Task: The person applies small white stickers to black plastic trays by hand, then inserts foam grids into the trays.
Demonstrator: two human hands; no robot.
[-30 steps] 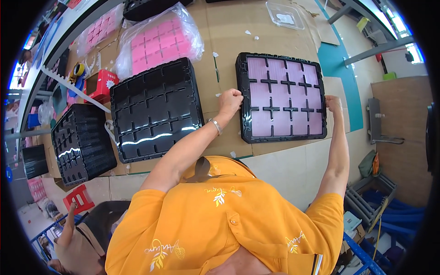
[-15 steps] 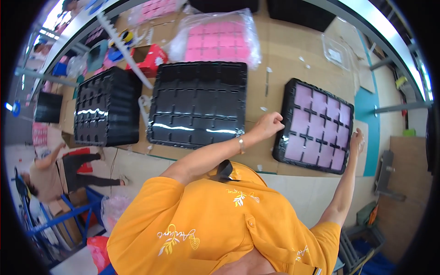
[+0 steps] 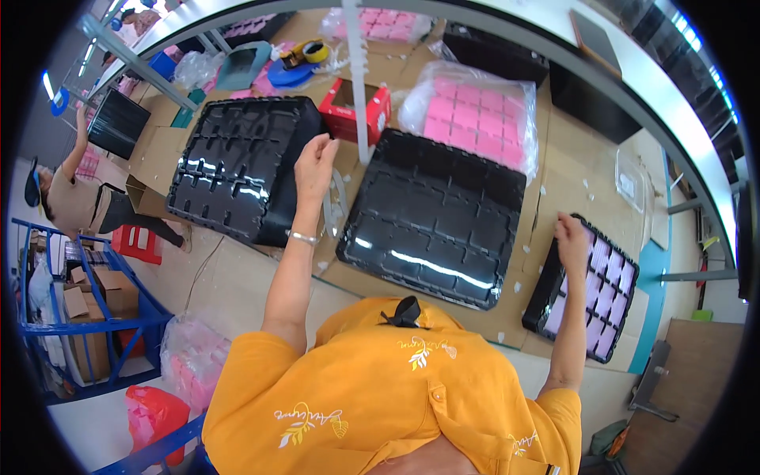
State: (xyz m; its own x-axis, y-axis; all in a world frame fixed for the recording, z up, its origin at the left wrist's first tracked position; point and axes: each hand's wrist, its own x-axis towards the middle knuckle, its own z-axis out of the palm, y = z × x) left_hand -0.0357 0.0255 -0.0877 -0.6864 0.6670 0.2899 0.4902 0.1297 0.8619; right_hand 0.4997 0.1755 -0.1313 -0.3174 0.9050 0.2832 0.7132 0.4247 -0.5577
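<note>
The table (image 3: 562, 190) carries three sets of black trays, one left (image 3: 237, 162), one middle (image 3: 435, 218) and one right (image 3: 608, 285), with the trays in the left stack too tightly nested to count. Farther back are two wrapped pink packs, one nearer (image 3: 475, 119) and one farther (image 3: 388, 25), two black containers (image 3: 594, 99) at the far right, one red box (image 3: 356, 111), one clear tub (image 3: 629, 182) and one yellow roll (image 3: 315, 52). On the left are one blue cart (image 3: 146, 313), one red stool (image 3: 136, 244) and one red bag (image 3: 158, 423).
</note>
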